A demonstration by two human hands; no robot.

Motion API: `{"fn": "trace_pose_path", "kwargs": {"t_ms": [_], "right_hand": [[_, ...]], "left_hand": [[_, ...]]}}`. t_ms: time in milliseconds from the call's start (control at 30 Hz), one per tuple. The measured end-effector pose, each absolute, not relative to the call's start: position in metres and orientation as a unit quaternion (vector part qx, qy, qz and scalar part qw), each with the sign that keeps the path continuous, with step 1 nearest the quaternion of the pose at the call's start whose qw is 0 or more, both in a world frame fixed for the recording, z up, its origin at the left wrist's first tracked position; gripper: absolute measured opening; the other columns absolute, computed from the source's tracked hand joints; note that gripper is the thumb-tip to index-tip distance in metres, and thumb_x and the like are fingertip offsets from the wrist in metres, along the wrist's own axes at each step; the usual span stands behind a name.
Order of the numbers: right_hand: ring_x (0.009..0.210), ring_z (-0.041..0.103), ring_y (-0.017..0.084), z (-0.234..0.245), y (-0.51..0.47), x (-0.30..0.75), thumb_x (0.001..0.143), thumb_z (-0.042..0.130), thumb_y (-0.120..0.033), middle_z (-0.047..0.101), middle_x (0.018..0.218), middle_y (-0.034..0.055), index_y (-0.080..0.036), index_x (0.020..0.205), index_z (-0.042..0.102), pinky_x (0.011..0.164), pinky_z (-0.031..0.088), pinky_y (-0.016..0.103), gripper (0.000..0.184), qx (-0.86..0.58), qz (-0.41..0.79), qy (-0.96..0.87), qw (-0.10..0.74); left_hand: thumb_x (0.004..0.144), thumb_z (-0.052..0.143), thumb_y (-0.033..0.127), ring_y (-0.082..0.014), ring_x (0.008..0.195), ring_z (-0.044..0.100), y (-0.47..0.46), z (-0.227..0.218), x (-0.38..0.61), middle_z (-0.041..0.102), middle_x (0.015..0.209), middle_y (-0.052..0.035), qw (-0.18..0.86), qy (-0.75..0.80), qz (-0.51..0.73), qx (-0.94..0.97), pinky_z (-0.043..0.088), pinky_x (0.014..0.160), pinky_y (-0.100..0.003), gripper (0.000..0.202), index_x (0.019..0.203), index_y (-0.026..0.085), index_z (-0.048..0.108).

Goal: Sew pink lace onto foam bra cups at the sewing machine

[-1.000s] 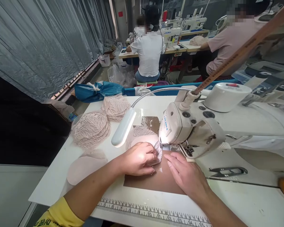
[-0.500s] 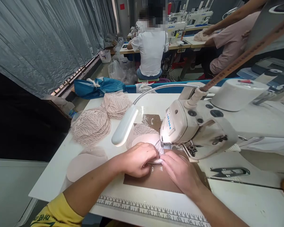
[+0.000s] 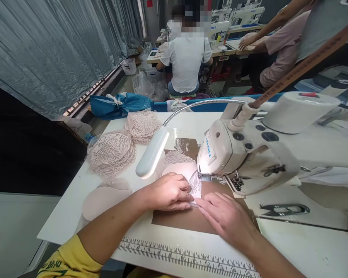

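Observation:
My left hand [image 3: 168, 192] lies curled on a pale lace and foam cup piece [image 3: 195, 185], pressing it down just left of the needle of the white sewing machine [image 3: 243, 154]. My right hand [image 3: 227, 218] rests flat on the brown plate [image 3: 174, 222], its fingertips pinning the near edge of the same piece. The machine's lamp [image 3: 151, 153] hangs over my left hand. The needle itself is hidden behind the machine head.
Two stacks of lace cups [image 3: 111, 152] sit at the table's far left, plain foam cups [image 3: 103, 200] nearer. Thread snips [image 3: 284, 209] lie right of the machine. A printed ruler [image 3: 185, 260] runs along the front edge. Other people sit at machines behind.
My right hand moved in from beside the piece to hold its edge. Both hands slid the piece slightly toward me. The view tilted down a little.

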State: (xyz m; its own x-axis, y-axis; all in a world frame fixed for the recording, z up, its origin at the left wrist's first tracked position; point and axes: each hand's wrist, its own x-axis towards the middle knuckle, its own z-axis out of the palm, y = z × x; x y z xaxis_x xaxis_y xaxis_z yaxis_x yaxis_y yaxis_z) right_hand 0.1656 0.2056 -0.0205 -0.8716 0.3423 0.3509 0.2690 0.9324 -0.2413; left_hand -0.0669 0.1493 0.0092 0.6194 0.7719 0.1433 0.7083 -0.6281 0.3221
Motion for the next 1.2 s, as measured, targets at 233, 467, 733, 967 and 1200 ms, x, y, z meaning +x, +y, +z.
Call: {"fn": "trace_pose_path", "kwargs": {"t_ms": [233, 467, 733, 967, 1200], "right_hand": [[0.064, 0.052, 0.013, -0.013, 0.205, 0.168, 0.094, 0.044, -0.02, 0.06, 0.072, 0.0009, -0.022, 0.103, 0.068, 0.06, 0.037, 0.026, 0.026, -0.144, 0.141, -0.96, 0.194], [0.064, 0.06, 0.014, -0.02, 0.208, 0.169, 0.089, 0.038, -0.009, 0.067, 0.08, 0.0045, -0.016, 0.112, 0.065, 0.058, 0.043, 0.026, 0.036, -0.195, 0.057, -0.96, 0.193], [0.065, 0.057, 0.016, -0.019, 0.204, 0.165, 0.086, 0.038, -0.006, 0.064, 0.076, 0.0041, -0.015, 0.105, 0.067, 0.058, 0.041, 0.028, 0.036, -0.194, 0.061, -0.959, 0.196], [0.063, 0.053, 0.016, -0.017, 0.201, 0.165, 0.082, 0.037, -0.002, 0.062, 0.076, 0.0036, -0.015, 0.105, 0.065, 0.057, 0.038, 0.029, 0.039, -0.19, 0.059, -0.961, 0.19], [0.067, 0.055, 0.016, -0.019, 0.206, 0.162, 0.078, 0.04, 0.0, 0.063, 0.075, 0.0036, -0.015, 0.106, 0.067, 0.055, 0.037, 0.029, 0.041, -0.204, 0.006, -0.963, 0.178]], "left_hand": [[0.094, 0.051, 0.042, -0.0205, 0.092, 0.056, 0.148, 0.011, -0.068, 0.065, 0.089, -0.0071, 0.131, 0.42, 0.127, 0.889, 0.041, 0.081, -0.033, 0.031, 0.107, 0.021, 0.069], [0.092, 0.052, 0.043, -0.0194, 0.092, 0.057, 0.147, 0.016, -0.065, 0.065, 0.103, -0.0075, 0.121, 0.431, 0.116, 0.886, 0.042, 0.082, -0.033, 0.03, 0.104, 0.02, 0.067], [0.099, 0.038, 0.029, -0.0186, 0.089, 0.055, 0.154, 0.011, -0.048, 0.058, 0.127, -0.0086, 0.05, 0.491, 0.083, 0.866, 0.046, 0.077, -0.032, 0.034, 0.124, 0.016, 0.055], [0.095, 0.041, 0.022, -0.0197, 0.091, 0.055, 0.156, 0.003, -0.049, 0.056, 0.131, -0.0112, 0.033, 0.485, 0.069, 0.871, 0.047, 0.077, -0.033, 0.034, 0.125, 0.013, 0.055], [0.097, 0.035, 0.026, -0.0206, 0.087, 0.054, 0.159, 0.002, -0.05, 0.056, 0.132, -0.012, 0.032, 0.493, 0.067, 0.867, 0.046, 0.076, -0.034, 0.038, 0.128, 0.012, 0.053]]}}
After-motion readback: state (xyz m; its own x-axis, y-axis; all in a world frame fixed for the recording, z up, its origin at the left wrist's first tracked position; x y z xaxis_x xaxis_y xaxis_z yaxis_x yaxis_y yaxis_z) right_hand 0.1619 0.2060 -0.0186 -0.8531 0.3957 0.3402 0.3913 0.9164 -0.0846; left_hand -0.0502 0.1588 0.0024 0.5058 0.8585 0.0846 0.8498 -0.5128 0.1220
